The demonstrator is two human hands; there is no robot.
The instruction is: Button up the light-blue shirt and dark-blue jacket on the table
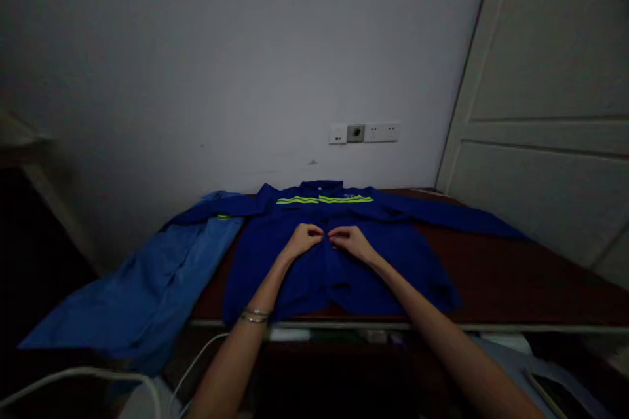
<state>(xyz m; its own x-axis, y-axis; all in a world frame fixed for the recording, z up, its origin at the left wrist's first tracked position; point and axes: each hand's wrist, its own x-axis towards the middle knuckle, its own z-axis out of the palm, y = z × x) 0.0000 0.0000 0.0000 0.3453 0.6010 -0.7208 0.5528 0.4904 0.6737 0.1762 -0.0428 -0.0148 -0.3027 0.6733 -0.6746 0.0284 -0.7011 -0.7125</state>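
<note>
A dark blue work jacket (393, 258) with yellow-green reflective stripes across the chest lies spread on the table, collar toward the wall and sleeves out to both sides. At the middle of its front, my left hand (305, 239) pinches the jacket's front edge with thumb and fingers. My right hand (351, 241) pinches the facing edge just beside it, the fingertips of both hands almost meeting. Whatever small fastener may sit between the fingertips is too small and dark to make out. A bracelet circles my left wrist.
Lighter blue cloth (162, 275) lies at the left under the jacket's sleeve and hangs over the table's front edge. The brown table (521, 281) meets a wall with sockets (382, 132). A white cable (88, 373) loops at lower left. A pale panelled door (545, 91) stands right.
</note>
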